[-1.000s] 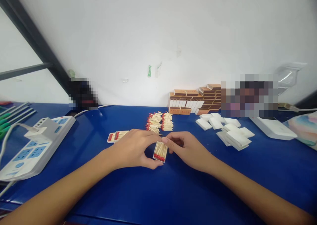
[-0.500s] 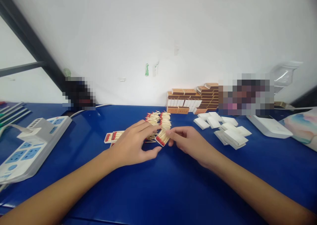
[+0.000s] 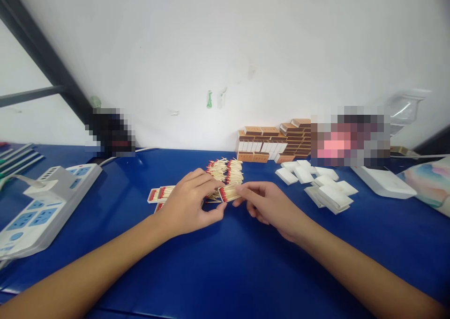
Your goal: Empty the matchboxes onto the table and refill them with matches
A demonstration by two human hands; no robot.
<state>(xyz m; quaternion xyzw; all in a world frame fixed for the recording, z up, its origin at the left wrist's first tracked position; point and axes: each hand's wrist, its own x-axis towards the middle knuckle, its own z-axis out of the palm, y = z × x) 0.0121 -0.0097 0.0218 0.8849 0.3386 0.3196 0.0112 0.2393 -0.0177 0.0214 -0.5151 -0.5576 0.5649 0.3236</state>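
Observation:
A small white matchbox tray (image 3: 229, 193) filled with red-headed matches is pinched in my right hand (image 3: 272, 206), between thumb and fingers at its right end. At the tray's left end, my left hand (image 3: 190, 202) curves with its thumb apart from the fingers; whether its fingertips touch the tray is unclear. Just behind the hands lie piles of loose matches (image 3: 234, 171), partly hidden. Left of my left hand sit several more filled trays (image 3: 158, 194), some of them covered by that hand.
White empty-looking trays (image 3: 328, 190) lie heaped to the right. Brown matchboxes (image 3: 270, 143) are stacked against the wall at the back. A power strip (image 3: 52, 216) with a plug is on the left of the blue table (image 3: 225, 272), and a white device (image 3: 385, 183) is on the right.
The filled tray has turned from a slant to nearly level and shifted slightly left, still in my right hand. My left hand has barely moved.

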